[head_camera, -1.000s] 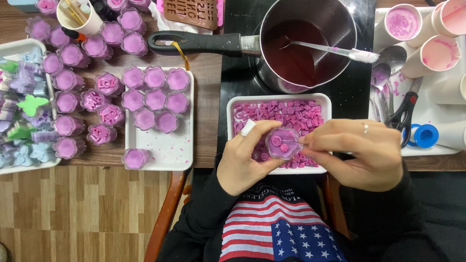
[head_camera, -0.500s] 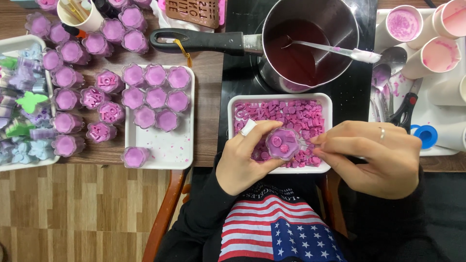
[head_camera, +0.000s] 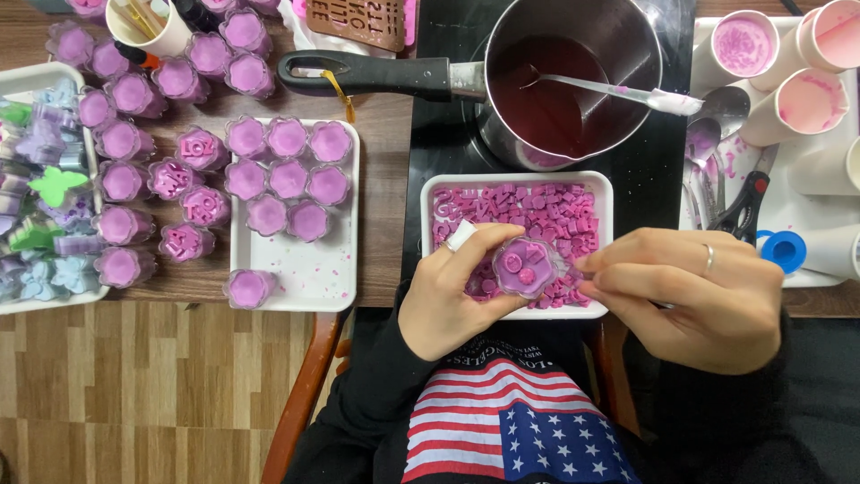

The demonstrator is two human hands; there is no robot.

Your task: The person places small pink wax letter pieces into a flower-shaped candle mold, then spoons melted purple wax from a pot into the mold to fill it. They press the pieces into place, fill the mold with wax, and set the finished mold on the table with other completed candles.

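My left hand [head_camera: 457,291] holds a small clear flower-shaped cup [head_camera: 524,267] filled with purple wax and topped with small pink wax pieces. It hovers over the near edge of a white tray [head_camera: 428,202] full of small pink wax pieces [head_camera: 546,211]. My right hand [head_camera: 690,296] is just right of the cup, fingertips pinched together close to its rim; whether a pink piece is between them I cannot tell. A ring sits on one finger of the right hand.
A dark pot [head_camera: 564,72] with dark red liquid and a spatula sits behind the tray. A second white tray [head_camera: 336,269] at left carries several purple-filled cups [head_camera: 287,175]; more stand around it. Paper cups [head_camera: 811,99], scissors [head_camera: 739,206] and spoons lie at right.
My right hand has drawn slightly away from the cup toward the right, and the cup has tilted a little. The view has shifted slightly.
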